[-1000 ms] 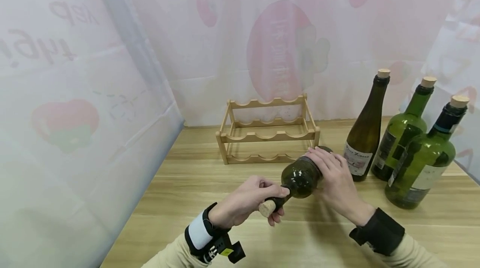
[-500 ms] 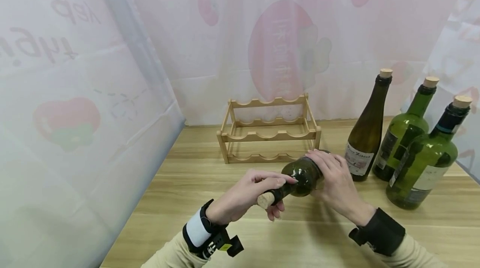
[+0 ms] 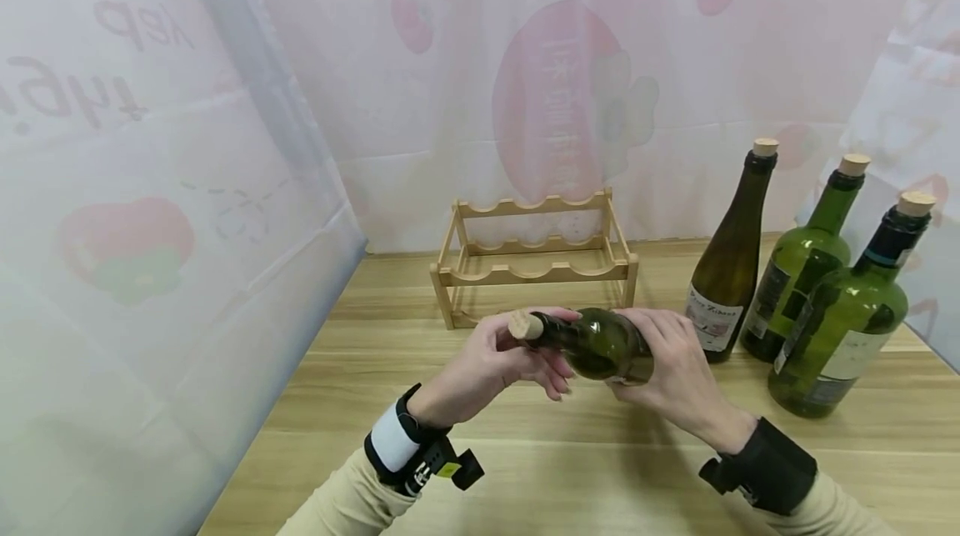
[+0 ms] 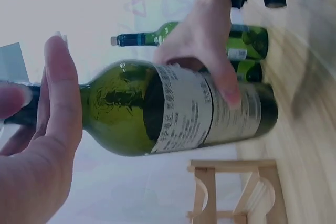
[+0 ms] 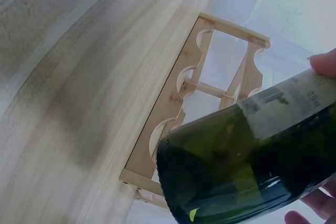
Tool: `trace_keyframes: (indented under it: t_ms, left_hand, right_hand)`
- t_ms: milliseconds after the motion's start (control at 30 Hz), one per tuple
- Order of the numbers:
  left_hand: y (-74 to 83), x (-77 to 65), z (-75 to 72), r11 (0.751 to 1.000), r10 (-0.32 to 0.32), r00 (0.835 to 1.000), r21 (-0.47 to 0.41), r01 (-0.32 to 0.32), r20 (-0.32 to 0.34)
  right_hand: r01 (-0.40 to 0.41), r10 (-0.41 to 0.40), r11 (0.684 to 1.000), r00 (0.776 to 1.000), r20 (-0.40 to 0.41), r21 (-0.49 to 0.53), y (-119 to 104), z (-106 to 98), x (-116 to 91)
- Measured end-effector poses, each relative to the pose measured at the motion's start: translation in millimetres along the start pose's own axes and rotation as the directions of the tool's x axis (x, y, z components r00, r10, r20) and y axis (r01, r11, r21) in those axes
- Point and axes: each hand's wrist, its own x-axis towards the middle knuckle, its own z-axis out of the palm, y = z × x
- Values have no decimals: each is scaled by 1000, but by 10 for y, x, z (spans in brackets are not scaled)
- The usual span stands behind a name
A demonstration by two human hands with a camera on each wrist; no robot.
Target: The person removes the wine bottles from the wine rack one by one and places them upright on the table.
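A dark green wine bottle [image 3: 597, 344] with a cork [image 3: 525, 325] in its mouth is held lengthwise off the table, neck to the left. My left hand [image 3: 487, 365] holds its neck, the thumb and fingers on either side of it in the left wrist view. Around the body, my right hand [image 3: 678, 369] grips with fingers over the top and thumb below. A pale printed label [image 4: 184, 108] shows on the bottle's side. Just behind the bottle stands a wooden wine rack [image 3: 540, 274] with scalloped rails; the bottle and left hand overlap its lower front rail in the head view.
To the right stand three corked bottles: a slim dark one [image 3: 731, 261], a green one [image 3: 806, 265] and a broader green one [image 3: 843, 328] nearer me. A printed white curtain [image 3: 435, 102] hangs behind and beside the wood-grain table [image 3: 360, 403].
The bottle's neck has risen and swung away from me, so it lies more nearly level across the view. My left hand has shifted up with it, and my right hand's grip has turned slightly.
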Motion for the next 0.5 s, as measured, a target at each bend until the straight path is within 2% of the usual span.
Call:
trace_keyframes:
  t_ms: [100, 200, 267, 500]
  left_hand:
    - [-23, 26, -9, 996, 36, 996, 90, -28, -83]
    - [-35, 67, -6, 985, 64, 982, 170, -34, -178]
    - [-38, 89, -7, 979, 81, 972, 198, -37, -219]
    - [-36, 144, -25, 974, 128, 963, 211, -77, -238]
  right_hand:
    - [-5, 5, 1000, 1000, 6, -1, -7, -12, -11]
    - [-11, 11, 1000, 1000, 21, 5, -17, -21, -19]
    - [-12, 12, 1000, 999, 30, 9, -25, -23, -22]
    - [-5, 5, 1000, 999, 33, -8, -38, -34, -24]
